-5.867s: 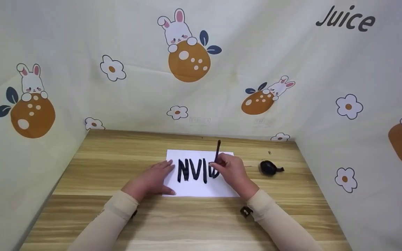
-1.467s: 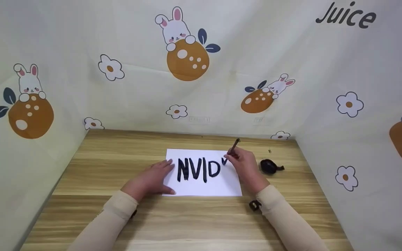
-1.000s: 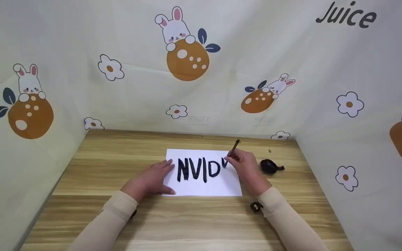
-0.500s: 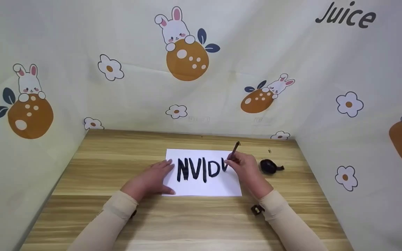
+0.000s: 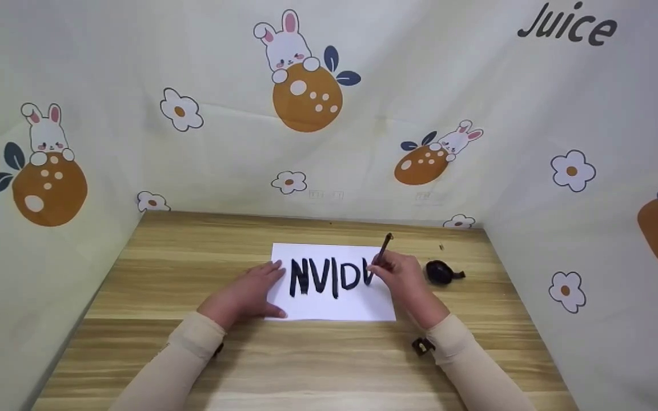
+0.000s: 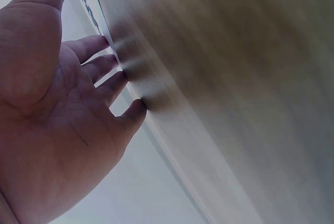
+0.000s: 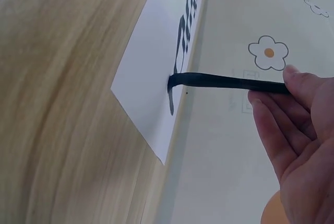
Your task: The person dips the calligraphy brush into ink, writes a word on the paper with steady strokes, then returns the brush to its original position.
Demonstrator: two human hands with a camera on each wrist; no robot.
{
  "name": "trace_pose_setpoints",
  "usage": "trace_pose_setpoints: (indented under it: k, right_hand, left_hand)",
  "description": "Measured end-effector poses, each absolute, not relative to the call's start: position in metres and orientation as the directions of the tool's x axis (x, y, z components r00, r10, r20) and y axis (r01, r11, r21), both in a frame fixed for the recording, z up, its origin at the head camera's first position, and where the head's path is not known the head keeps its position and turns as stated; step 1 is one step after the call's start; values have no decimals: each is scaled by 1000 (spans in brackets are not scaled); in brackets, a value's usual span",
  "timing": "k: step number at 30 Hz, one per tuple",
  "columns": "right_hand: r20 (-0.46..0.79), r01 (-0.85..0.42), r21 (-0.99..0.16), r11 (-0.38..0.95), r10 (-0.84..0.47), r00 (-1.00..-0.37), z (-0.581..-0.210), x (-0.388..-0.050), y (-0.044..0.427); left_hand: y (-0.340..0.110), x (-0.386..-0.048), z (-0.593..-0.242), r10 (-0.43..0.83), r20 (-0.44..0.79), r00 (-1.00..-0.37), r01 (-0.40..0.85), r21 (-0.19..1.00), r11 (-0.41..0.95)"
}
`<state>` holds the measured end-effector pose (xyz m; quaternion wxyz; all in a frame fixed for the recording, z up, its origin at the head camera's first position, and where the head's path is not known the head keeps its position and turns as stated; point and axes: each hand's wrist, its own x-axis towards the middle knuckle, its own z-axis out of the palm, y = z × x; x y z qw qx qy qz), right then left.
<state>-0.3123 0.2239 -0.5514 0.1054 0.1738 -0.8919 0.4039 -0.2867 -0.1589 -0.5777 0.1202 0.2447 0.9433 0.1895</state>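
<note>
A sheet of white paper (image 5: 329, 309) lies on the wooden table, bearing thick black letters that read NVID, followed by a slanted stroke. The left hand (image 5: 245, 292) rests on the paper's left edge with fingers spread; in the left wrist view its fingertips (image 6: 136, 106) touch down at the surface. At the paper's right side the right hand (image 5: 408, 279) pinches a slim dark brush (image 5: 386, 246) between thumb and fingers. In the right wrist view the brush (image 7: 224, 81) has its black tip against the paper, on a dark line beyond the other letters.
A small round black dish (image 5: 438, 273) with a short handle stands just right of the right hand. A tiny dark bit (image 5: 441, 247) lies behind it. Patterned cloth walls (image 5: 220, 154) enclose the table at the back and sides.
Earlier the D was being drawn; it now stands whole. The right hand has moved right, then slid slightly toward the near edge, lengthening a new slanted stroke. The left hand stays put.
</note>
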Motion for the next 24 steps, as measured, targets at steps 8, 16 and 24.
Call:
trace_pose_setpoints:
  k: [8, 16, 24]
  right_hand:
    - [332, -417, -637, 648, -257, -907, -550, -310, 226]
    - [343, -435, -631, 642, -272, -899, -547, -306, 226]
    - [373, -470, -621, 627, -291, -881, -548, -304, 227]
  left_hand:
    - [-159, -288, -579, 501, -143, -854, 409, 411, 815]
    - [-158, -287, -576, 506, -139, -851, 413, 418, 809]
    - [-159, -287, -577, 502, -146, -853, 412, 402, 817]
